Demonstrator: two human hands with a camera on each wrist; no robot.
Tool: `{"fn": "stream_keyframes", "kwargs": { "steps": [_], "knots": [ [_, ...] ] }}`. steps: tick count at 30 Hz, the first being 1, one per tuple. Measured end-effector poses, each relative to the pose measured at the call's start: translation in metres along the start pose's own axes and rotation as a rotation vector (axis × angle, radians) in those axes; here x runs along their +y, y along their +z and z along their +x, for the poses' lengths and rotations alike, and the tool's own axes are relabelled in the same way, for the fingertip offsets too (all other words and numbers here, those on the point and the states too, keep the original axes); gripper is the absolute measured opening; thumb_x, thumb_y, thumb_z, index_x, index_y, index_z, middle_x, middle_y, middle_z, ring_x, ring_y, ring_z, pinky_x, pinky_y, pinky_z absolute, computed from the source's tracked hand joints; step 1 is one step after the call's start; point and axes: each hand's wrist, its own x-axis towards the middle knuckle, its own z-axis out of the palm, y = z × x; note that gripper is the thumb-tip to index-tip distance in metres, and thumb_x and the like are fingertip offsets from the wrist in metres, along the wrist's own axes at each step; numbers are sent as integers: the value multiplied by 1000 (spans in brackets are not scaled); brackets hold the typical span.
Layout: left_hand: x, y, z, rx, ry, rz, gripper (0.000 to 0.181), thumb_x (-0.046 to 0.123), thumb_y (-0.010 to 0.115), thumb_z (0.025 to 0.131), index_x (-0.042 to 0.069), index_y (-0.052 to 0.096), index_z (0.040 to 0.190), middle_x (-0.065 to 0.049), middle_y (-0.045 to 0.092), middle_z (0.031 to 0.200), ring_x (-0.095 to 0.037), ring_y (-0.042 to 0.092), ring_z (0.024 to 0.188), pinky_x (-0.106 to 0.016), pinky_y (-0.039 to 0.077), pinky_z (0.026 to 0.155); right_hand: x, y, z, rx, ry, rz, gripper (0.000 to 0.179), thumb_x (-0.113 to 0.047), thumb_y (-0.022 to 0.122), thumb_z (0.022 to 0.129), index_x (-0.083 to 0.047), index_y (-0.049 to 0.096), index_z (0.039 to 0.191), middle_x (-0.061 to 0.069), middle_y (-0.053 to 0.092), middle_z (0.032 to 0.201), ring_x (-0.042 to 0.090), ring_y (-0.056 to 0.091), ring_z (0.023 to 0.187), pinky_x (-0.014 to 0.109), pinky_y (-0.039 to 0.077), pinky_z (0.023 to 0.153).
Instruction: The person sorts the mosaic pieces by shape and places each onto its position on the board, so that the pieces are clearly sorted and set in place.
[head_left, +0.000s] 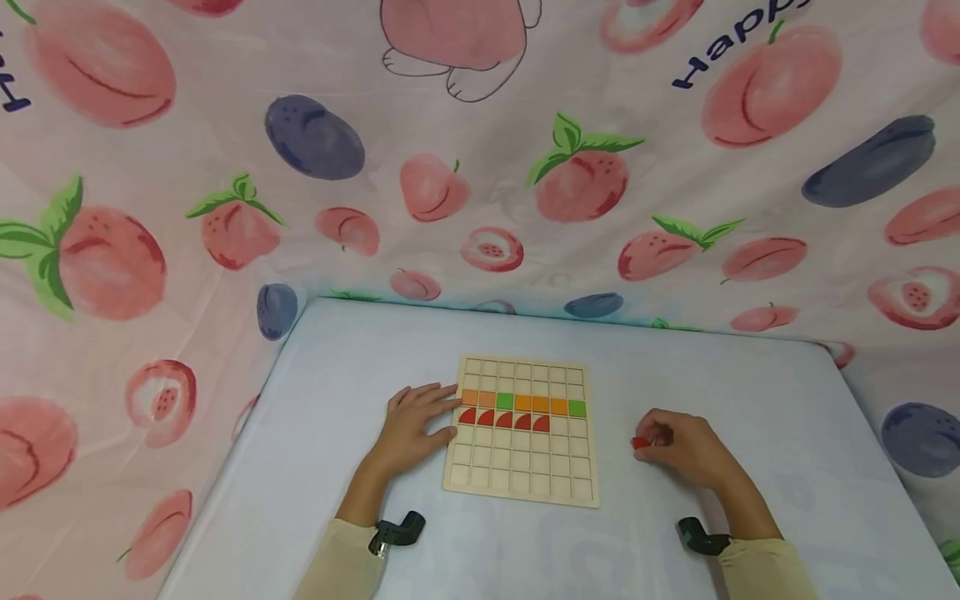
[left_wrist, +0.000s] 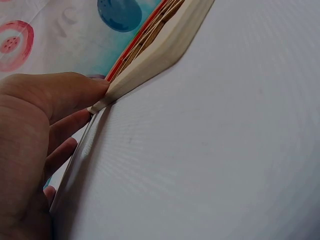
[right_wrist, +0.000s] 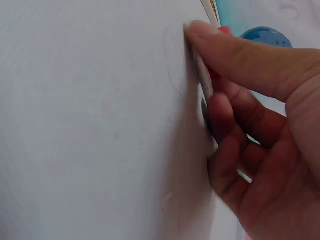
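A wooden grid board (head_left: 517,483) lies on the white table. One row holds orange and green square tiles (head_left: 542,404); the row below has several red quarter-circle tiles (head_left: 506,420) in its left cells, and its two rightmost cells are bare. My left hand (head_left: 411,423) rests at the board's left side, fingers extended, fingertips and thumb (left_wrist: 82,91) at its edge. To the right of the board, my right hand (head_left: 686,446) pinches a small red tile (head_left: 641,443) between thumb and fingers, close over the table. Most of that tile is hidden by the fingers.
The white table (head_left: 360,342) spreads around the board on all sides. A fruit-patterned cloth (head_left: 480,175) hangs behind it and along the sides. Dark wrist devices (head_left: 401,528) sit at both sleeve cuffs.
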Motion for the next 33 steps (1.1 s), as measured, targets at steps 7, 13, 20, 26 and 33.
{"fn": "stream_keyframes", "kwargs": {
  "steps": [7,13,20,26,33],
  "knots": [
    [-1,0,0,-8,-4,1,46,33,71,92,26,66,137,7,54,153,-24,41,147,-59,17,121,-5,2,4,8,26,128,15,-27,83,86,-22,72,95,-6,72,90,11,66,85,22,54,75],
    [-1,0,0,5,-3,0,45,32,72,92,25,67,136,6,55,152,-25,42,147,-60,18,120,-12,11,12,-46,50,315,18,-24,80,89,-17,72,104,0,76,104,11,73,96,17,55,83],
    [0,0,1,3,17,-10,46,32,72,91,24,67,136,5,56,152,-25,43,146,-61,18,120,-19,22,20,-24,-15,383,25,-22,79,90,-13,68,112,3,74,102,13,72,91,21,57,82],
    [-1,1,0,27,31,-5,45,30,73,90,23,68,135,3,57,151,-26,44,145,-62,20,118,-32,30,26,-12,14,420,24,-27,81,89,-15,72,107,3,76,100,14,71,89,20,56,82],
    [-2,0,0,-12,-7,-4,45,33,72,92,26,67,137,8,54,153,-24,41,148,-59,17,121,-46,37,31,-53,23,476,25,-21,78,90,-9,75,112,7,78,104,13,72,88,19,55,81]
  ]
}}
